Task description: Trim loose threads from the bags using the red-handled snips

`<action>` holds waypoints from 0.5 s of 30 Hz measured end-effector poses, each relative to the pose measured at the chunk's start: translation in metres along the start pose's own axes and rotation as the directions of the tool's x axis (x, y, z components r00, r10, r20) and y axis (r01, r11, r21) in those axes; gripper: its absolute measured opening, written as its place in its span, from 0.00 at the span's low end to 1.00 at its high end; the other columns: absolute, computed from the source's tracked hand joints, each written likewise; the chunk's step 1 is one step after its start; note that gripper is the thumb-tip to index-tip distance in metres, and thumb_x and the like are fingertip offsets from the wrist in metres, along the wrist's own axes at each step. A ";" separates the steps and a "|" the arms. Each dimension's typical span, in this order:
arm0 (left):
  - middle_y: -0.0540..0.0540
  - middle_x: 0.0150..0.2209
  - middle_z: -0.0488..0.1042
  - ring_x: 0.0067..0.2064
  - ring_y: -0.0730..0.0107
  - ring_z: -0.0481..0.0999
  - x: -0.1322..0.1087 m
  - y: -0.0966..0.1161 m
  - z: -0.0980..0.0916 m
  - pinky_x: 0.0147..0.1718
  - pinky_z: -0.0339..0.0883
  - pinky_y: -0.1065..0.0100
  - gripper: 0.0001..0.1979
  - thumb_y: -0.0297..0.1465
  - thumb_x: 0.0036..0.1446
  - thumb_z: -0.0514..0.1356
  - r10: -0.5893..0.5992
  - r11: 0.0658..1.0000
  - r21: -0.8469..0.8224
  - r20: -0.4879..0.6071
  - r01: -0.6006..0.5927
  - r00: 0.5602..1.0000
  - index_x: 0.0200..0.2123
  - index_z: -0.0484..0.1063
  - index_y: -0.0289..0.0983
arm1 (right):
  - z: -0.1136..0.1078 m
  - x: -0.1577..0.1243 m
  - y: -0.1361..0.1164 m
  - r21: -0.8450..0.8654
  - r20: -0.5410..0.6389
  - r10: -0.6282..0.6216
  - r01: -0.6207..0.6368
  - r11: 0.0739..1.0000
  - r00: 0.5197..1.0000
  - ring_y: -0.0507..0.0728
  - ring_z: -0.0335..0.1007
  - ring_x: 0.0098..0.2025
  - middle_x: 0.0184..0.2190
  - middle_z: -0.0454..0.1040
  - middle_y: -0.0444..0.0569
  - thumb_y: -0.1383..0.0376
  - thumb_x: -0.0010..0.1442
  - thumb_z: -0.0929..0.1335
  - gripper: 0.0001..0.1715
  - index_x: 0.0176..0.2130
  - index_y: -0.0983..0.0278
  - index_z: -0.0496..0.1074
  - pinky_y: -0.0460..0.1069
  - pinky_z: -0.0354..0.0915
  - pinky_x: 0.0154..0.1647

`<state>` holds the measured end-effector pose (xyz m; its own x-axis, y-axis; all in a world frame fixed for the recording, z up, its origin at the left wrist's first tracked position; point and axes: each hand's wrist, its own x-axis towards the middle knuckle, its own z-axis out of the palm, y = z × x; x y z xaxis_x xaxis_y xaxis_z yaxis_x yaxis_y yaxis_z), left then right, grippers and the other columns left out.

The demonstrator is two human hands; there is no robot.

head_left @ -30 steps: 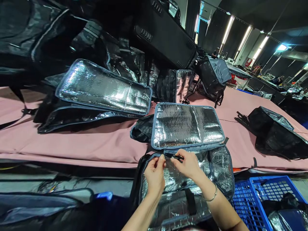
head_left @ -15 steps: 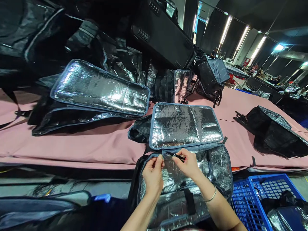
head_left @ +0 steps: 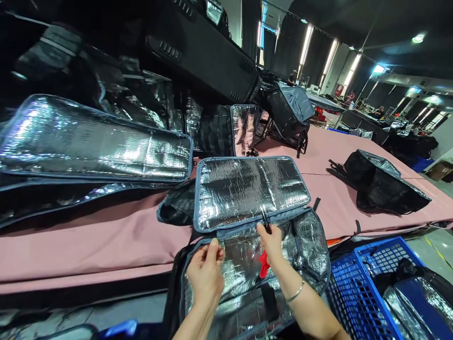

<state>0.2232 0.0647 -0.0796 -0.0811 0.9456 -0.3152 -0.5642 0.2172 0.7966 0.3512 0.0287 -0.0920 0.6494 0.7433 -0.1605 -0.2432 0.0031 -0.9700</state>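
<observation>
foil-lined bag [head_left: 242, 264], long axis left-right, open lid [head_left: 247, 189] beyond, lies under left hand [head_left: 207, 269], curled at its edge, can't tell if pinching, and right hand [head_left: 272, 244], nearer the lid, clutching black tool [head_left: 266, 224], tip toward it.

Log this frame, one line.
left hand: at rim of open bag | right hand: gripping black tool | lid: folded back

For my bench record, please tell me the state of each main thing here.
Left hand: fingers curled, grip unclear
Right hand: closed on black tool
Black tool: held, tip towards lid
Silver-lined bag: open
Lid: folded back, lining upward
Red piece: hanging below right hand
Blue crate: open, loaded
</observation>
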 end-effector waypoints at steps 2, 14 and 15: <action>0.55 0.22 0.62 0.23 0.81 0.61 -0.002 0.001 -0.001 0.20 0.54 0.76 0.22 0.38 0.28 0.71 0.000 1.000 0.010 -0.001 0.000 1.000 0.22 0.63 0.33 | 0.004 0.001 0.000 0.055 0.007 0.032 -0.033 0.998 0.999 0.44 0.38 0.16 0.15 0.47 0.34 0.46 0.39 0.71 0.29 0.23 0.63 0.55 0.42 0.38 0.15; 0.45 0.28 0.74 0.25 0.77 0.65 -0.013 -0.008 0.023 0.26 0.60 0.73 0.27 0.44 0.26 0.71 -0.204 0.957 0.245 0.195 0.154 0.959 0.27 0.72 0.30 | 0.005 -0.007 0.006 0.041 0.023 -0.010 0.009 0.999 1.000 0.46 0.42 0.17 0.16 0.50 0.35 0.47 0.42 0.70 0.27 0.25 0.63 0.57 0.42 0.44 0.16; 0.45 0.27 0.73 0.25 0.77 0.65 -0.012 -0.009 0.024 0.26 0.60 0.73 0.27 0.44 0.25 0.71 -0.201 0.959 0.238 0.194 0.153 0.960 0.26 0.72 0.30 | 0.003 -0.007 0.005 0.023 0.021 -0.023 0.022 0.999 1.000 0.46 0.45 0.18 0.16 0.52 0.36 0.47 0.43 0.70 0.26 0.24 0.64 0.58 0.43 0.46 0.17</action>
<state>0.2487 0.0568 -0.0709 0.1948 0.9112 -0.3629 -0.3581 0.4106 0.8386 0.3435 0.0254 -0.0955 0.6397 0.7568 -0.1343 -0.2453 0.0354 -0.9688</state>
